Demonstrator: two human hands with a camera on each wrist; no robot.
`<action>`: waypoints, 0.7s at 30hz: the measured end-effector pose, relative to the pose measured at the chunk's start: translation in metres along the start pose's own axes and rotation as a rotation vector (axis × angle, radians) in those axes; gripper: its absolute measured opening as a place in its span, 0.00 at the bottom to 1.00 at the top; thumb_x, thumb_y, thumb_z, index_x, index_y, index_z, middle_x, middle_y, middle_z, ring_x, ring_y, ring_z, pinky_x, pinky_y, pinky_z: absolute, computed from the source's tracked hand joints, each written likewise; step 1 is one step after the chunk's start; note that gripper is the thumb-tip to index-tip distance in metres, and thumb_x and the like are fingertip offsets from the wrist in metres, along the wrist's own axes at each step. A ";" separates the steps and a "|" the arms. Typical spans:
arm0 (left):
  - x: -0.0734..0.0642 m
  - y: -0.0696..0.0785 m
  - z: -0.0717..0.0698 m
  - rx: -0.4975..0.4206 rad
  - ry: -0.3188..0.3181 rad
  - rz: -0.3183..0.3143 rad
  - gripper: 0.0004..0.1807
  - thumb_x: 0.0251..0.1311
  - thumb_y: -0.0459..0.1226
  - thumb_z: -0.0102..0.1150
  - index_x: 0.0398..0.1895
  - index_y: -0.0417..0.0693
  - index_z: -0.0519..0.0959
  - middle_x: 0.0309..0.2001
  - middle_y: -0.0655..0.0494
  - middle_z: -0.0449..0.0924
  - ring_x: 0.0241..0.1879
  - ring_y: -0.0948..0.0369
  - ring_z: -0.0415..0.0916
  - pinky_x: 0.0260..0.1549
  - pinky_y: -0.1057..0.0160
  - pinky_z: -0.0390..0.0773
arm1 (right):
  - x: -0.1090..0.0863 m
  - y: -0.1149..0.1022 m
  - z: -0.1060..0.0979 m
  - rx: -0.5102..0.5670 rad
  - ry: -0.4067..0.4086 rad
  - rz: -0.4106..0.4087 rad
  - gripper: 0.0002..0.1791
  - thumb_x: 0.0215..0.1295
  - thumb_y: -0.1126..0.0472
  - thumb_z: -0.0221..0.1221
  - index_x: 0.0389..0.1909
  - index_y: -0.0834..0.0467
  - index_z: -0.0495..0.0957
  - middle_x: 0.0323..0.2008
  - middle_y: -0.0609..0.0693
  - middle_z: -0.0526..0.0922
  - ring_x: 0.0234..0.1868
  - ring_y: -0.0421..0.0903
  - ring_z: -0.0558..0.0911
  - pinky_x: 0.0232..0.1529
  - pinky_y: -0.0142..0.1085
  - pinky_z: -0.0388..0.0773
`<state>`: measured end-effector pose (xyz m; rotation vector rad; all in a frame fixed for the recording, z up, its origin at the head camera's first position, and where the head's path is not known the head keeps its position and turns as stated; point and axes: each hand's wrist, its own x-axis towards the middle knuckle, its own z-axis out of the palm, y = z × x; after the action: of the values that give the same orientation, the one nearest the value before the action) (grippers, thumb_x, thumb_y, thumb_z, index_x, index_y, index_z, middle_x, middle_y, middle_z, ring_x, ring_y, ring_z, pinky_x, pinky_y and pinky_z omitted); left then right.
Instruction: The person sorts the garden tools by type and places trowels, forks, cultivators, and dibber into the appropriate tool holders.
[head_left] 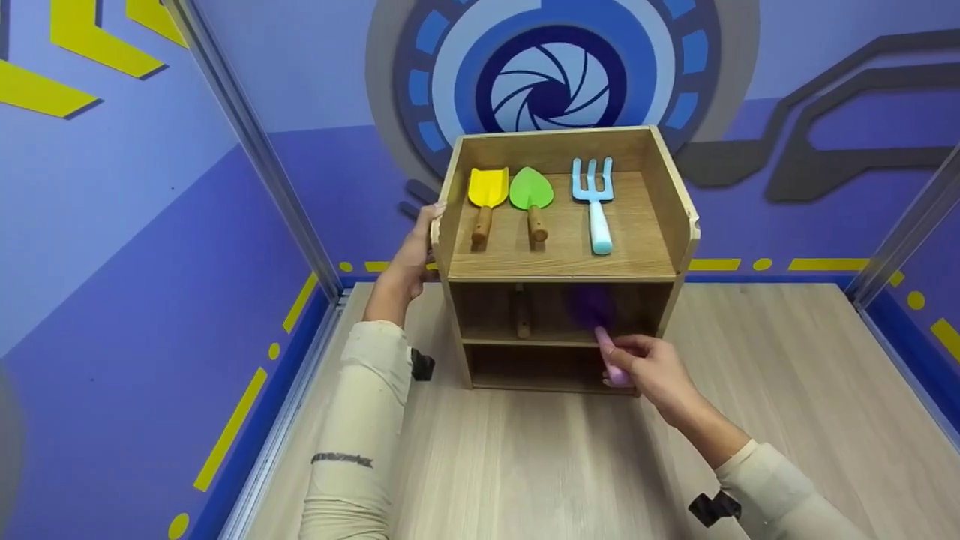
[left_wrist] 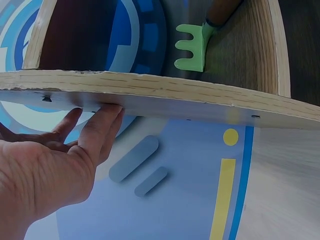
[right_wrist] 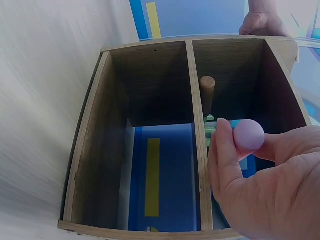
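A small wooden shelf unit (head_left: 562,279) stands on the table. At its middle compartment, my right hand (head_left: 651,375) pinches the pink handle (head_left: 606,345) of a toy shovel; its rounded purple head (head_left: 592,306) lies in shadow inside. The handle's pink end (right_wrist: 249,135) faces the right wrist camera between thumb and fingers. On the other side, my left hand (head_left: 409,259) touches the unit's outer left panel, its fingers (left_wrist: 102,127) extended against the wood. A small green rake (left_wrist: 195,48) with a brown wooden handle (head_left: 522,311) lies left of the shovel in that compartment.
Lying on the top shelf are a yellow shovel (head_left: 488,187), a green leaf-shaped trowel (head_left: 531,189) and a light blue fork (head_left: 595,199). Below the middle compartment is a lower one (head_left: 532,366). Blue-purple panels (head_left: 322,172) with metal posts enclose the table.
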<state>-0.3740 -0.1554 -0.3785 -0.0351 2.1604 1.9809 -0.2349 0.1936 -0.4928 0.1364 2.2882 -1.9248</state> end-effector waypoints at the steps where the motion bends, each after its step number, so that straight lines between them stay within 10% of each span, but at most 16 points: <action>1: 0.000 0.000 0.000 -0.001 -0.001 0.000 0.53 0.57 0.76 0.46 0.81 0.60 0.63 0.78 0.45 0.65 0.73 0.48 0.69 0.68 0.42 0.73 | 0.000 0.000 0.000 0.007 0.001 0.002 0.28 0.77 0.56 0.63 0.66 0.72 0.74 0.39 0.51 0.87 0.32 0.39 0.91 0.33 0.32 0.85; 21: 0.001 0.000 -0.001 -0.007 -0.002 -0.006 0.52 0.58 0.75 0.47 0.81 0.58 0.65 0.75 0.45 0.69 0.71 0.48 0.72 0.64 0.44 0.76 | -0.005 0.009 -0.008 0.116 -0.166 -0.036 0.39 0.72 0.61 0.65 0.76 0.71 0.60 0.59 0.56 0.79 0.49 0.38 0.88 0.50 0.31 0.83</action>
<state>-0.3749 -0.1561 -0.3782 -0.0408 2.1489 1.9844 -0.2287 0.2037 -0.4995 -0.0511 2.0880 -2.0050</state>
